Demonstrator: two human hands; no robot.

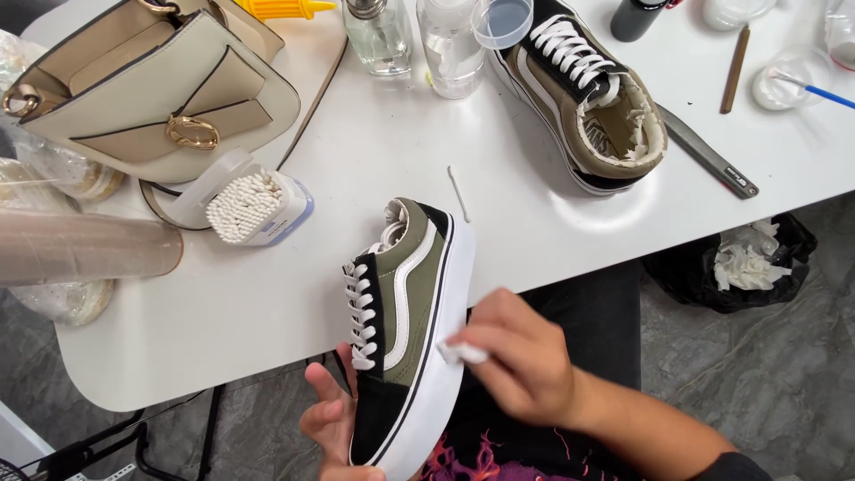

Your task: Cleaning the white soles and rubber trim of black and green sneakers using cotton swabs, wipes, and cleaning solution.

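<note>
An olive, black and white sneaker (405, 321) with white laces is tipped on its side over the table's front edge. My left hand (331, 423) grips its black toe from below. My right hand (521, 356) pinches a small white pad (463, 353) against the sneaker's white sole wall. The matching sneaker (583, 89) stands upright at the back of the white table (374, 169), its collar lining torn and frayed.
A cream handbag (151, 89) lies at back left beside an open box of cotton swabs (245, 207). One loose swab (459, 193) lies by the heel. Clear bottles (414, 36), small cups, a metal tool (708, 153) and a black waste bag (744, 263) are nearby.
</note>
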